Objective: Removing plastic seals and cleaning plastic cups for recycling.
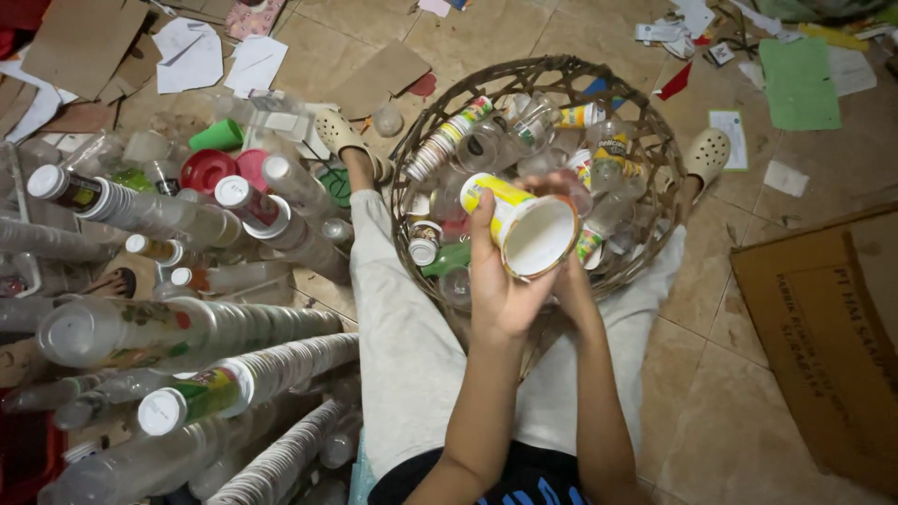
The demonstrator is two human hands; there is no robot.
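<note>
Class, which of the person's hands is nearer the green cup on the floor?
Left. The left hand, holding a paper cup, lies closer to the green cup; the right hand sits beyond it.

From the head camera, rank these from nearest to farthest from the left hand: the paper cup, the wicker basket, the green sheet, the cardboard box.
1. paper cup, held in the left hand.
2. wicker basket, just beyond.
3. cardboard box, right.
4. green sheet, far upper right.

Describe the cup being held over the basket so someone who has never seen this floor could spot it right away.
Find the round woven basket between the person's legs. Above its near rim, the left hand grips a paper cup on its side. Unlike the clear cups below, it is opaque, yellow and white, its white inside facing the camera.
</note>
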